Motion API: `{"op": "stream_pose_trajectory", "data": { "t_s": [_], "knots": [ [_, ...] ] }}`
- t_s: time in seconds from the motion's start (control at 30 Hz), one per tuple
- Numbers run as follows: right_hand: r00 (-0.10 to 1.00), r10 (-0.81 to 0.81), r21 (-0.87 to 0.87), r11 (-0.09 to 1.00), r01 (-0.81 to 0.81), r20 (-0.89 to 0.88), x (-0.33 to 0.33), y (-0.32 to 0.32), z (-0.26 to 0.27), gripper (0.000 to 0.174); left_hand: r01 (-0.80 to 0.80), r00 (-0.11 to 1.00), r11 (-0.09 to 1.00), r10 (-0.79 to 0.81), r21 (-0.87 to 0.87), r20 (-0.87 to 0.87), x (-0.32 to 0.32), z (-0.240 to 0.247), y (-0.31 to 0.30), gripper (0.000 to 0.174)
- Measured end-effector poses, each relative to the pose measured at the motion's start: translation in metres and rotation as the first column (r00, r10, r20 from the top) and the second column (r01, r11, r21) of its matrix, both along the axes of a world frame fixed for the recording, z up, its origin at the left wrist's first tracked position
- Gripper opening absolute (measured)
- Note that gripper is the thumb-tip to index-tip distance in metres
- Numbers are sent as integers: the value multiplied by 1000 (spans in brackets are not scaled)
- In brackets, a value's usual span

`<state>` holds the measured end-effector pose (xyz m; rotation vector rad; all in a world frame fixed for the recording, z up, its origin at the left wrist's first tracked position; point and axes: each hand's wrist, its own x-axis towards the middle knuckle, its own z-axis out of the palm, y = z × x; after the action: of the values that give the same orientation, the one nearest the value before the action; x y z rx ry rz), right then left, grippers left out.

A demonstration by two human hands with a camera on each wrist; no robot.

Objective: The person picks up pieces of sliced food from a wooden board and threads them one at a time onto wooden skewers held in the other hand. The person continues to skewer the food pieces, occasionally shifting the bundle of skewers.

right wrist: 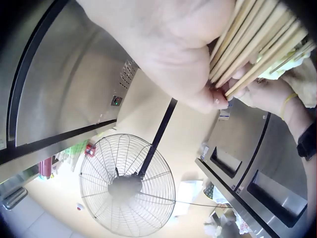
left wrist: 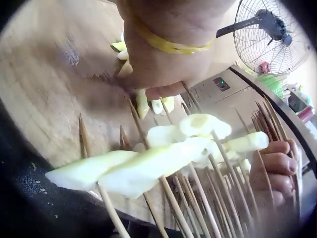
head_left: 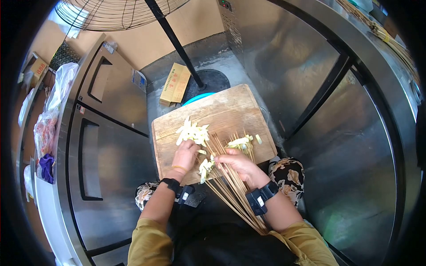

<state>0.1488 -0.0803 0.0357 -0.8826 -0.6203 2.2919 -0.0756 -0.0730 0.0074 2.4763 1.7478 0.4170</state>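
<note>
My right hand (head_left: 239,165) grips a fan of thin bamboo skewers (head_left: 230,177), their pointed tips toward the board. Pale yellow-green vegetable pieces (left wrist: 133,171) are threaded near the tips of several of these skewers. On the wooden cutting board (head_left: 177,119), a heap of cut vegetable pieces (head_left: 193,133) lies just beyond my left hand (head_left: 184,157). That hand's fingers are curled, and they pinch a pale vegetable strip (head_left: 202,152) close to the skewers. More loaded skewers (head_left: 242,142) rest at the board's right side, partly behind my right hand.
Steel cabinets stand at the left (head_left: 115,155) and right (head_left: 337,155). Past the board are a cardboard box (head_left: 175,84) and a standing fan (head_left: 177,44) on a round black base. More skewers (head_left: 390,42) lie on the right counter.
</note>
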Motion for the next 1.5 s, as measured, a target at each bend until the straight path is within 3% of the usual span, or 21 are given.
{"op": "stream_pose_trajectory", "data": {
  "t_s": [0.1, 0.13, 0.2, 0.33, 0.43, 0.63, 0.83, 1.13, 1.23, 1.33, 1.5],
  "knots": [
    [1000, -22, -16, 1000, 22, 10, 0, -1, 7, 11, -188, 935, 981, 192, -42, 297, -17, -20, 9, 22],
    [1000, -27, -21, 999, 27, 15, 0, -2, 8, 11, -238, 814, 958, 287, -161, 504, -21, -25, 10, 20],
    [1000, 0, -3, 1000, 0, 27, -1, -1, 2, 11, -242, 419, 880, 475, -410, 774, -27, -30, 14, 19],
    [998, 30, 99, 994, -36, 56, 0, -1, 7, 12, 57, 23, 833, 550, -551, 835, -9, 16, 3, 21],
    [996, 34, 96, 995, -42, 81, 0, -3, 15, 11, 163, -77, 785, 613, -597, 786, 9, 44, -5, 22],
    [997, 64, 184, 980, -73, 52, -3, -3, 7, 20, 289, -149, 768, 626, -572, 766, 19, 42, -7, 19],
    [996, 83, 197, 977, -78, -18, -4, -4, -1, 24, 250, -161, 780, 617, -573, 770, 25, 43, -7, 17],
    [999, 51, 208, 977, -53, 17, -5, -5, 10, 18, 204, -127, 800, 592, -564, 796, 41, 53, -11, 16],
    [1000, 18, 181, 983, -18, 5, -6, -6, 7, 20, 272, -218, 802, 589, -531, 778, 38, 52, -10, 15],
    [1000, -7, 39, 999, 7, -9, -5, -4, 3, 20, 351, -274, 804, 578, -479, 769, 34, 57, -10, 15],
    [998, 42, 107, 994, -37, -51, -4, -3, -1, 18, 302, -260, 805, 584, -510, 769, 28, 53, -11, 17]
  ]
}}
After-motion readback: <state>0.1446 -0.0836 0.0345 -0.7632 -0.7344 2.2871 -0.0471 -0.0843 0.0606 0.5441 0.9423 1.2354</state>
